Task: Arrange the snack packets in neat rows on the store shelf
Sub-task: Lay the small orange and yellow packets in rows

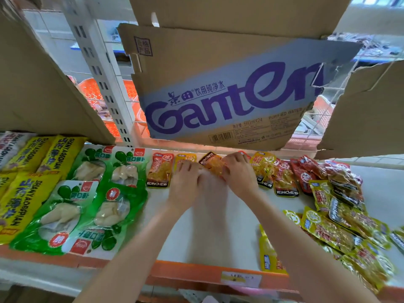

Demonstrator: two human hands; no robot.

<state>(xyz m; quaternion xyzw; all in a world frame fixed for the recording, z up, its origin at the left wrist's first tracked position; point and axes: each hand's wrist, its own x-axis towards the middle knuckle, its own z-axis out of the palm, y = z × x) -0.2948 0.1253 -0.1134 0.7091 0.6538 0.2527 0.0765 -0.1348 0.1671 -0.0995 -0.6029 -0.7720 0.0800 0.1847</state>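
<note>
Orange foil shows between the two hands at the back of the white shelf: a small orange packet, tilted with its black "KONCHEW" band up and to the left. The left hand lies palm down with its fingers bent over the packet's left edge and over the lower part of a yellow packet behind it. The right hand is curled over the orange packet's right side, fingertips on the foil; the two hands nearly meet. Motion blur softens the fingers, so how firmly either one pinches cannot be told.

Just left of the left hand an orange-red packet lies flat and straight, glossy, with a black band at its near end. Further left, large green pouches with clear windows showing pale contents lie in two rows, and beside them are matte yellow bags printed in blue.

To the right of the right hand a loose heap of small packets overlaps at all angles, crinkled and shiny, red ones at the back and yellow ones spilling toward the shelf's orange front edge. A torn cardboard sheet printed in purple stands behind the shelf.
</note>
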